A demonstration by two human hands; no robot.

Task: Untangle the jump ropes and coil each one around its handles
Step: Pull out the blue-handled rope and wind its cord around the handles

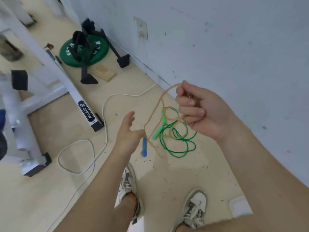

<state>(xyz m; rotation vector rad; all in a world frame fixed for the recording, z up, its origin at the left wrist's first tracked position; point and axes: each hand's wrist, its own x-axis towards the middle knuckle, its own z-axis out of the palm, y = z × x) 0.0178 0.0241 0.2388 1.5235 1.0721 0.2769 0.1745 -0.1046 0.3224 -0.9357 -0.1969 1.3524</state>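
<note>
The right hand (pixel 199 111) grasped loops of the tan jump rope (pixel 161 97) and held them above the floor (pixel 167 173). The left hand (pixel 128 133) was released, its fingers loose, just left of the hanging strand. The green jump rope (pixel 177 152) lay tangled on the floor below, with a blue handle (pixel 144 147) at its left.
</note>
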